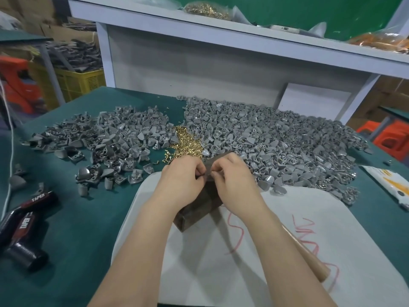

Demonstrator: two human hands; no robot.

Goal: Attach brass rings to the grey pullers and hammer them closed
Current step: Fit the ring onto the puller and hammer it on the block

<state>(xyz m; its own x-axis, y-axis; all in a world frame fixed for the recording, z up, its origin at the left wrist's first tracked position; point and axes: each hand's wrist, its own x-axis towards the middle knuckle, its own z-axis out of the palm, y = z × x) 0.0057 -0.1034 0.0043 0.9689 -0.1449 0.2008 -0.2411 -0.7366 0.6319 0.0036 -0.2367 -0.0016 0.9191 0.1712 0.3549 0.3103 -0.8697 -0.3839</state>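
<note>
Grey pullers lie in two big heaps, a left heap and a right heap. A small pile of brass rings sits between them. My left hand and my right hand meet over a dark metal block. Between them, the fingertips of both hands pinch a small grey puller. The piece is mostly hidden by my fingers, so whether a ring sits on it I cannot tell. A wooden hammer handle lies under my right forearm on the white sheet.
The green table mat carries black tape rolls at the front left and a white packet at the right. A white shelf with bags stands behind the heaps. Yellow crates stand at the far left.
</note>
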